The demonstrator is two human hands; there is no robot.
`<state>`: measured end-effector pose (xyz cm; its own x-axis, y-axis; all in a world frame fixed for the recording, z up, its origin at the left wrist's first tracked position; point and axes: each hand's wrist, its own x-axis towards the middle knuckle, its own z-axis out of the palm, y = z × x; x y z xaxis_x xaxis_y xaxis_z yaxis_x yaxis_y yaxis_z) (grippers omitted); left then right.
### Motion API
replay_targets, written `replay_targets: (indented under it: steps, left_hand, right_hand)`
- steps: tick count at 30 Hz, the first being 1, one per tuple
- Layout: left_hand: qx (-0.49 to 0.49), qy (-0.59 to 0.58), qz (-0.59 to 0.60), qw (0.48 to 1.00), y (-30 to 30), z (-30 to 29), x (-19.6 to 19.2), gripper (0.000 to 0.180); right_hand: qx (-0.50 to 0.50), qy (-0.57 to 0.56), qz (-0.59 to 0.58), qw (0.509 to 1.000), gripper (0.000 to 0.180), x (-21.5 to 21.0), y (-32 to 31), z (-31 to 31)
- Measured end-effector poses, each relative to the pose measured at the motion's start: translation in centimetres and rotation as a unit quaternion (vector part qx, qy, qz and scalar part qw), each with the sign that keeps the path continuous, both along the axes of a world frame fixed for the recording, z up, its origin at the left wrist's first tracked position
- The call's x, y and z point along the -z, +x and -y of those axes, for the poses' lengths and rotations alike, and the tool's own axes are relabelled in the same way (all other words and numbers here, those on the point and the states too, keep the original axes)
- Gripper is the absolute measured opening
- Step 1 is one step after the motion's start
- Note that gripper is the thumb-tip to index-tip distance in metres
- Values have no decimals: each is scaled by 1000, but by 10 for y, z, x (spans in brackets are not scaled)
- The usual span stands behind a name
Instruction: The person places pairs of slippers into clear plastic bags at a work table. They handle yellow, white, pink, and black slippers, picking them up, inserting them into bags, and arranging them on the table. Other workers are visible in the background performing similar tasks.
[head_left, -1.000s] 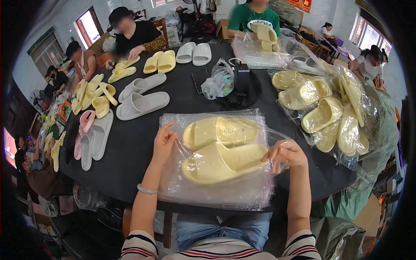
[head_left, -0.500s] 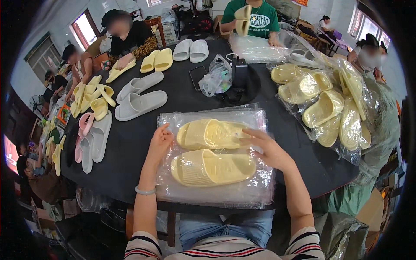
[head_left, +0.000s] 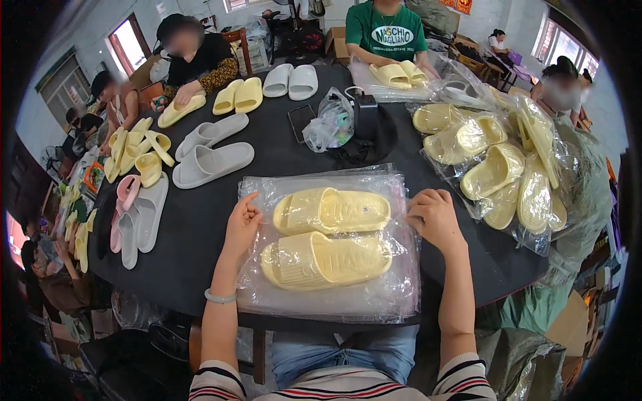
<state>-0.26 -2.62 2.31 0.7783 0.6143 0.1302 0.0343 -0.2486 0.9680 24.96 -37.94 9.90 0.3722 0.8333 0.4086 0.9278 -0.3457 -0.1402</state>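
Note:
Two pale yellow slide sandals (head_left: pixel 334 210) lie side by side, toes to the left. They appear to be inside a clear plastic bag (head_left: pixel 374 297), on top of a stack of such bags. At the bag's right edge, my right hand (head_left: pixel 435 217) is closed, fingertips pinching the film. My left hand (head_left: pixel 243 224) rests by the left edge, fingers loosely bent and apart, index finger stretched out; no firm grip shows there.
Loose grey slides (head_left: pixel 214 164), yellow slides (head_left: pixel 144 144) and a pink slide (head_left: pixel 127 194) lie leftward. Bagged yellow slides (head_left: pixel 495 167) are piled right. A crumpled plastic bag (head_left: pixel 331 120) and black device (head_left: pixel 366 117) stand beyond. Across the table, a person in green (head_left: pixel 386 33) handles yellow slides.
My right hand has moved from over the sandals' heel ends outward to the bag's right edge, and its fingers have closed. The person in green has lowered a slide onto the plastic.

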Motion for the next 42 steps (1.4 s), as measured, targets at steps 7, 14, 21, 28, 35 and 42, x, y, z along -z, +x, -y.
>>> replay_targets:
  steps: [7,14,21,28,35,42]
  left_hand:
    - [-28,-32,25,999,1,1,-6,47]
    - [-25,-69,31,997,-1,-2,5,42]
    - [29,-74,-28,996,-3,1,-2,51]
    - [109,-81,-7,991,-2,6,-10,66]
    - [173,-126,-3,977,-6,16,-35,78]
    - [132,-104,-23,986,-12,5,-27,79]
  right_hand:
    - [133,71,40,988,5,-2,18,17]
    - [-156,22,-277,948,11,-20,10,18]
    - [-272,80,-311,907,38,3,-44,-31]
    - [-287,-15,-133,949,45,14,-64,-61]
    - [-290,-89,-92,949,35,17,-86,-86]
    - [-277,6,-55,959,29,34,-91,-87]
